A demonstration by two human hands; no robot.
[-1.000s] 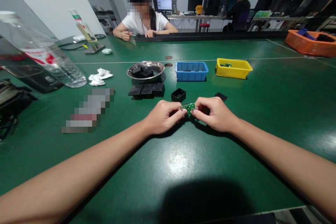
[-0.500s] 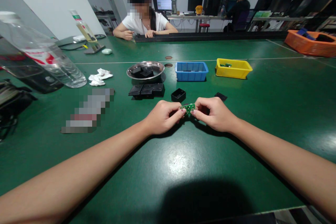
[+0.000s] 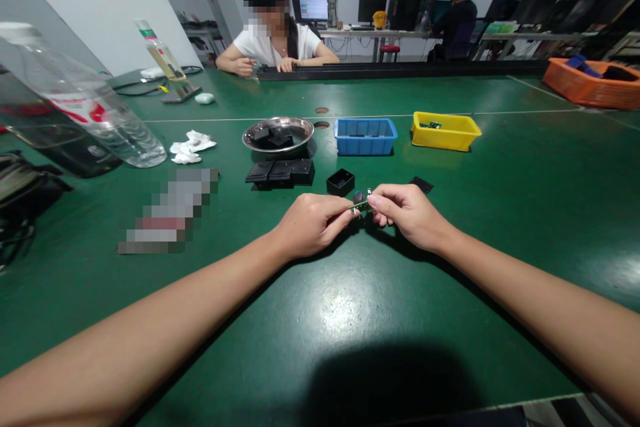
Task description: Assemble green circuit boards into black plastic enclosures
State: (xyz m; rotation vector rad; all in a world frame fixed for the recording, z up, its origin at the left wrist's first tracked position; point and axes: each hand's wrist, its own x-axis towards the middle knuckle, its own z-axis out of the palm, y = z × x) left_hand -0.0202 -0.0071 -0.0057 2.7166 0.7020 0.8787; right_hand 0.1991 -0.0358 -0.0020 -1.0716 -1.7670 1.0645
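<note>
Between my two hands is a small green circuit board [image 3: 361,206], seen nearly edge-on, with a dark round part standing up from it. My left hand [image 3: 317,225] pinches its left end between thumb and fingers. The right end is pinched by my right hand [image 3: 413,215], near a small shiny metal part. Just beyond the board an open black plastic box [image 3: 341,182] rests on the table. A thin black plate [image 3: 422,185] lies flat behind my right hand, partly covered by it.
A row of black cases [image 3: 280,173] lies before a steel bowl [image 3: 278,137] of black parts. Blue [image 3: 365,137] and yellow [image 3: 445,131] bins stand farther back; the yellow one holds circuit boards. Large bottles [image 3: 100,107] stand at left. A person [image 3: 277,40] sits across the green table [image 3: 240,347].
The circuit board has turned from showing its soldered face to nearly edge-on, and the dark round part on it has come into view. Both hands keep their grip.
</note>
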